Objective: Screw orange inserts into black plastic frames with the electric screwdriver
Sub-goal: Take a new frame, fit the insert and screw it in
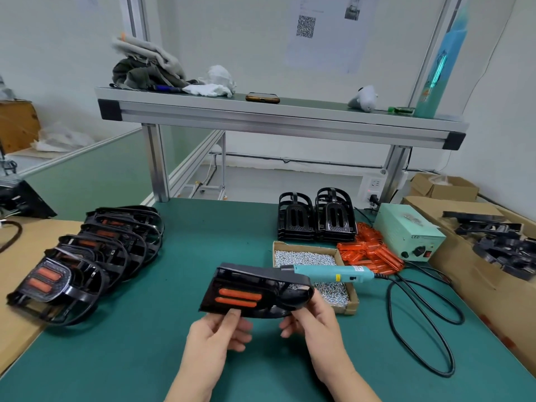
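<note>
Both hands hold a black plastic frame (246, 282) above the green table (179, 338), near its front middle. Two orange inserts (239, 295) show through the frame's slots. My left hand (220, 333) pinches the frame's near edge with the thumb on top. My right hand (314, 317) grips the frame's curved right end. The teal electric screwdriver (333, 272) lies across the screw box, behind the frame, with no hand on it. Loose orange inserts (368, 248) are piled to the right of the box.
A cardboard box of small silver screws (304, 258) sits right of centre. Several frames with orange inserts (87, 256) lie stacked at the left. Empty black frames (316, 219) stand at the back. A power supply (409, 235), its black cable (417, 323) and a carton of frames (499, 245) are at the right.
</note>
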A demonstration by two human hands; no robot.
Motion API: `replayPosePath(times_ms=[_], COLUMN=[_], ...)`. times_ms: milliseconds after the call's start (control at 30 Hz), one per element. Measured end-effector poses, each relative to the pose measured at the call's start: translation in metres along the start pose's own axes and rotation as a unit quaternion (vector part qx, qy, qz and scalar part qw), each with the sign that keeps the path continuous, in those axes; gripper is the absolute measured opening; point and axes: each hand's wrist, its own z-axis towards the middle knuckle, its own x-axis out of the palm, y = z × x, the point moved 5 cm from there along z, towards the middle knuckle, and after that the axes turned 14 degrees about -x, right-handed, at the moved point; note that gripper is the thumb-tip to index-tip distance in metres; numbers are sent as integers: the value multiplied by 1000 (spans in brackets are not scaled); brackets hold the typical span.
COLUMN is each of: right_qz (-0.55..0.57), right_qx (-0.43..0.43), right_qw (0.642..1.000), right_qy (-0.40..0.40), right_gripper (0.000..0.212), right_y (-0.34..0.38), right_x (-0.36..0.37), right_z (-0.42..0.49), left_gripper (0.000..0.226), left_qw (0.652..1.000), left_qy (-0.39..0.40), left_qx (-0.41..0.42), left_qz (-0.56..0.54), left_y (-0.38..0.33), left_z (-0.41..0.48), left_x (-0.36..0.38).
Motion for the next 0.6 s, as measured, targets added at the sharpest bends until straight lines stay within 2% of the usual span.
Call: replayPosePath(times_ms=[100,333,433,600], right_qz=[-14,-29,-82,-193], right_qx=[21,53,68,46], right_qw=[999,993,987,966], right_qy=[33,97,124,165], right_gripper=[14,21,29,21], right_y=[0,-6,-15,-21], right_x=[15,60,64,67], right_z=[-4,-8,-9,-13], left_gripper=[33,32,32,30], left_qw=[1000,988,983,978], left_qy=[-8,-110,-132,-159], left_qx=[-5,-12,-22,-32], left_qz=[-5,-110,-126,-134], left_y=[0,1,2,0], left_z=[-2,1,3,9], left_x=[2,-22,-27,-37])
